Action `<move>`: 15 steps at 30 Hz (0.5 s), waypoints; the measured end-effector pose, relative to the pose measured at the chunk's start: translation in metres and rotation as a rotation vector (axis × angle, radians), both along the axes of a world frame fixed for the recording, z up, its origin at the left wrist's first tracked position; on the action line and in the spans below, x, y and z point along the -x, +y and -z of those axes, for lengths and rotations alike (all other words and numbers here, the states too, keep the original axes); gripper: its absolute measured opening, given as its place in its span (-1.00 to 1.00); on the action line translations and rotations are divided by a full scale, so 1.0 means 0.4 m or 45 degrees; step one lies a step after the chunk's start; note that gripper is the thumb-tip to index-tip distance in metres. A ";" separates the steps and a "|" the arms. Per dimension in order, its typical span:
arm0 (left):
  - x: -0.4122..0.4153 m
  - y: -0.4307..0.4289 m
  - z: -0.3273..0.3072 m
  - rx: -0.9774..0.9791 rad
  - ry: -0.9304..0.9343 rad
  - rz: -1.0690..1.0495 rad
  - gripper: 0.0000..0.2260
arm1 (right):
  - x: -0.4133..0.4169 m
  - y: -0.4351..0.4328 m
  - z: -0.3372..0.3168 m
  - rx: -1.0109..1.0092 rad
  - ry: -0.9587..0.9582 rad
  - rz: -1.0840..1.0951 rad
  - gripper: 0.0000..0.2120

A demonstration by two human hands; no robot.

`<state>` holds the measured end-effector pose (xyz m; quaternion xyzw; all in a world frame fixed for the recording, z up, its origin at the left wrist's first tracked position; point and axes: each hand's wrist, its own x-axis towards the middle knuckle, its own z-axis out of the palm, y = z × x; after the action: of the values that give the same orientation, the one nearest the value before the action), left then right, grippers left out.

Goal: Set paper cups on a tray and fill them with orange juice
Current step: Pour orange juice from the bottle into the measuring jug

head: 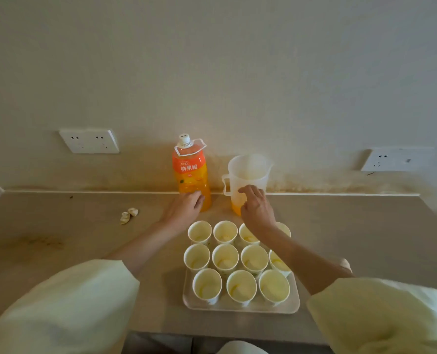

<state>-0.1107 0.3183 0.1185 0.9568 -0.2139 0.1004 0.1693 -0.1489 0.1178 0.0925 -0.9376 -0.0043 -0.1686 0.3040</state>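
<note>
Beyond the white plastic tray [240,309] of white paper cups [225,258], the upright orange juice bottle [190,172] stands nearest the left hand [183,209], whose fingers lie on its base, grip unclear, while the right hand [257,209] curls loosely against the clear plastic jug [248,172].

— What sort of room am I working in?
— Looks to me like a plain kitchen: counter [72,251] against a stained wall [238,72], two sockets [89,140], and a juice bottle [191,175], jug [248,172] and tray [240,308] of cups [225,258] set out.
</note>
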 end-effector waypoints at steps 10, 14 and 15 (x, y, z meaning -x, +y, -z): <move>-0.275 0.094 -0.158 0.042 -0.248 -0.033 -0.72 | -0.215 0.199 -0.086 0.030 0.277 0.103 -0.46; -0.345 0.083 -0.189 0.199 -0.223 -0.086 -0.69 | -0.304 0.254 -0.085 -0.045 0.384 0.112 -0.30; -0.354 0.079 -0.189 0.162 -0.217 -0.087 -0.71 | -0.316 0.265 -0.082 -0.094 0.382 0.115 -0.27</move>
<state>0.0311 0.3500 0.1942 0.9388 -0.1881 0.2006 0.2075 -0.0227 0.2236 0.1252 -0.9397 0.0894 -0.0401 0.3276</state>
